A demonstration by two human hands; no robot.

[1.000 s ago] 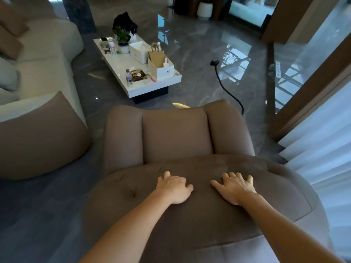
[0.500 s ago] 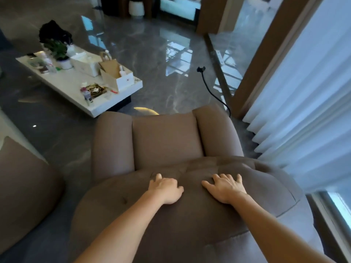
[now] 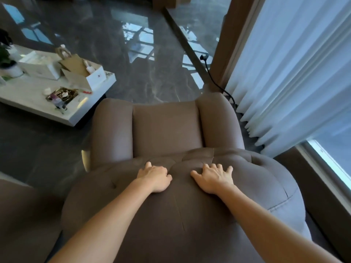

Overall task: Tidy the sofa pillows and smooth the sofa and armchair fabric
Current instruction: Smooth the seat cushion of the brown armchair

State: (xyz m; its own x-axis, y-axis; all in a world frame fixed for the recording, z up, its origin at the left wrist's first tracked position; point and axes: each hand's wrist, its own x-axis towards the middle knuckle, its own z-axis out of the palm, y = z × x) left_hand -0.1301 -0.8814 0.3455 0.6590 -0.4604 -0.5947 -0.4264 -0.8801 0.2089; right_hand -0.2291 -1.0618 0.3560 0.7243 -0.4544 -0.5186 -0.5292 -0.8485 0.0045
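A brown tufted armchair (image 3: 167,130) fills the middle of the view, seen from behind its backrest (image 3: 256,179). Both my hands press on the top of the backrest. My left hand (image 3: 154,176) rests with its fingers curled down into the fabric beside a tuft crease. My right hand (image 3: 213,176) lies flat with its fingers spread, a little to the right. Neither hand holds anything. A brown sofa end (image 3: 22,215) shows at the lower left.
A white coffee table (image 3: 28,99) with boxes, a plant and small items stands at the left. Glossy dark floor (image 3: 133,54) lies beyond the chair. White curtains (image 3: 294,73) and a window hang at the right, with a black cable (image 3: 216,80) beside them.
The view has swung to the right: the sofa has slid almost out of the frame and the curtains fill more of it. Both hands stay pressed on the backrest.
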